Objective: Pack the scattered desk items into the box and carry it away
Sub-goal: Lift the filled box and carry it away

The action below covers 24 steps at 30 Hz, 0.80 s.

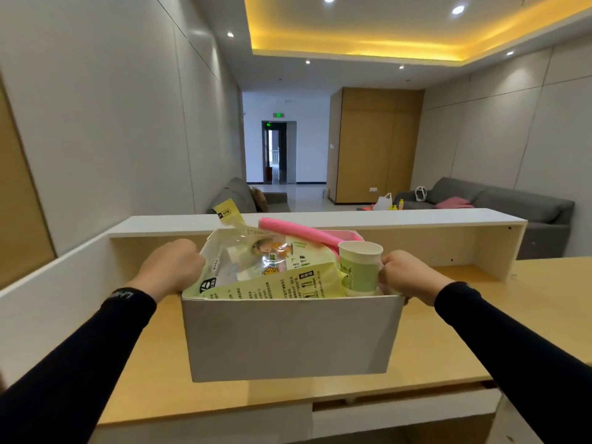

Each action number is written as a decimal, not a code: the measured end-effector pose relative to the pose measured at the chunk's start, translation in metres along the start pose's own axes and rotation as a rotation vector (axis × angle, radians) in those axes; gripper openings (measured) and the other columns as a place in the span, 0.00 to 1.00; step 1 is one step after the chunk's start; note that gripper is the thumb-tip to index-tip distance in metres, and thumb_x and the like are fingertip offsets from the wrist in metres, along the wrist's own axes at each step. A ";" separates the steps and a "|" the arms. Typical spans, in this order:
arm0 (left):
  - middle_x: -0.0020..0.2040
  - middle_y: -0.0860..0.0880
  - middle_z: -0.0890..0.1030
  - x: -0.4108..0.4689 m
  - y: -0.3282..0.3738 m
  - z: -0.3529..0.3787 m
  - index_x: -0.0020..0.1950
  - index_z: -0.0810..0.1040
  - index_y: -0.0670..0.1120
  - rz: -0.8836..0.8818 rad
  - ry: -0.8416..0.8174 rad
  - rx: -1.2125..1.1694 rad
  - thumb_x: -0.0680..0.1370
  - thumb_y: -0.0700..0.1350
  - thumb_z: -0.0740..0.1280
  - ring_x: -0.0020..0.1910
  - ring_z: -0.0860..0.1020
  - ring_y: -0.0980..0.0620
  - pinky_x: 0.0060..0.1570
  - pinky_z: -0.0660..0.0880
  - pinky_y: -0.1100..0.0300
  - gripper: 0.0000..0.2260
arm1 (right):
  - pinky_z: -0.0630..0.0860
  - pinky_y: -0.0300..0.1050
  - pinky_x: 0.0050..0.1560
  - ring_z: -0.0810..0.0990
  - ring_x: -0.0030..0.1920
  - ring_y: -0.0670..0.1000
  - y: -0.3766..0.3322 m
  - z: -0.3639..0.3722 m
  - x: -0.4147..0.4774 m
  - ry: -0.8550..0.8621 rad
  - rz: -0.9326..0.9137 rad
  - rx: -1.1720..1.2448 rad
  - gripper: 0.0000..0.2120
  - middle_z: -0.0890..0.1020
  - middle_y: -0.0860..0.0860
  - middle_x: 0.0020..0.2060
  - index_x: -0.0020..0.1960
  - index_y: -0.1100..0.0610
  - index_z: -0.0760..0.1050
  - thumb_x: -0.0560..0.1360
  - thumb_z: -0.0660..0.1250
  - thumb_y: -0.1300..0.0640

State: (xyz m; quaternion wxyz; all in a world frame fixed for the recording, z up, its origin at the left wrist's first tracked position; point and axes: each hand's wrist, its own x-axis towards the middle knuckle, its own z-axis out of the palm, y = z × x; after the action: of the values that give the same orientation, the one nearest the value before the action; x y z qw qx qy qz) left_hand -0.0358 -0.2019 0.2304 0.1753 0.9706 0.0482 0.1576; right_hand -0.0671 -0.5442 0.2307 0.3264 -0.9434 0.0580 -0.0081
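A white cardboard box (290, 338) hangs in the air above the wooden desk (499, 328). My left hand (169, 267) grips its left rim and my right hand (407, 275) grips its right rim. Inside lie a yellow-green snack bag (266, 274), a pink rolled item (301, 233) at the back, and a green-and-white paper cup (360, 265) standing upright at the right side. Black sleeves cover both forearms.
A white raised counter shelf (320, 219) runs along the desk's far edge. Beyond it are a grey sofa (499, 200) on the right with bags beside it, a second sofa (243, 195) on the left, and a corridor with a doorway (278, 152) straight ahead.
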 end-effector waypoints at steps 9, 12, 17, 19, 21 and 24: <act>0.30 0.45 0.72 -0.047 -0.047 -0.079 0.29 0.67 0.42 -0.006 0.041 -0.028 0.74 0.36 0.57 0.31 0.70 0.46 0.29 0.63 0.58 0.13 | 0.72 0.42 0.28 0.75 0.34 0.57 -0.071 0.001 -0.077 -0.029 -0.041 -0.072 0.13 0.76 0.62 0.39 0.52 0.73 0.76 0.76 0.59 0.65; 0.29 0.45 0.68 -0.058 -0.064 -0.104 0.28 0.64 0.42 0.012 0.031 0.012 0.74 0.35 0.57 0.27 0.65 0.49 0.26 0.58 0.58 0.14 | 0.73 0.43 0.29 0.75 0.37 0.58 -0.097 0.009 -0.093 0.017 -0.041 -0.068 0.13 0.77 0.62 0.41 0.53 0.73 0.76 0.76 0.59 0.66; 0.27 0.45 0.67 -0.068 -0.097 -0.137 0.28 0.63 0.43 0.030 0.063 0.047 0.74 0.35 0.57 0.26 0.64 0.48 0.25 0.57 0.59 0.14 | 0.70 0.39 0.24 0.72 0.28 0.51 -0.131 0.030 -0.122 0.067 -0.010 -0.029 0.05 0.75 0.55 0.32 0.46 0.65 0.73 0.76 0.59 0.66; 0.27 0.46 0.66 -0.071 -0.108 -0.144 0.28 0.62 0.43 0.038 0.055 0.050 0.74 0.35 0.57 0.26 0.63 0.48 0.26 0.56 0.59 0.14 | 0.73 0.42 0.27 0.75 0.31 0.55 -0.139 0.040 -0.131 0.058 -0.002 -0.019 0.09 0.78 0.61 0.38 0.50 0.69 0.75 0.76 0.58 0.66; 0.28 0.45 0.68 -0.073 -0.119 -0.147 0.28 0.64 0.43 0.036 0.044 0.044 0.74 0.35 0.57 0.27 0.64 0.48 0.26 0.57 0.59 0.14 | 0.77 0.49 0.34 0.77 0.37 0.59 -0.145 0.049 -0.135 0.048 0.024 -0.023 0.13 0.81 0.67 0.46 0.55 0.72 0.75 0.77 0.57 0.66; 0.28 0.45 0.68 -0.076 -0.135 -0.145 0.30 0.65 0.42 0.043 0.019 0.007 0.74 0.35 0.57 0.27 0.65 0.48 0.25 0.57 0.59 0.13 | 0.75 0.44 0.28 0.77 0.35 0.59 -0.151 0.058 -0.141 0.077 0.023 -0.043 0.13 0.81 0.69 0.50 0.54 0.72 0.76 0.76 0.57 0.66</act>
State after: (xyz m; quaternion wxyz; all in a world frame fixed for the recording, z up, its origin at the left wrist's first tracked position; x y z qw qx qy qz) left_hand -0.1594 -0.0397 0.2894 0.1680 0.9705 0.0293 0.1702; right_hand -0.1887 -0.3742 0.2811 0.3039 -0.9484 0.0815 -0.0394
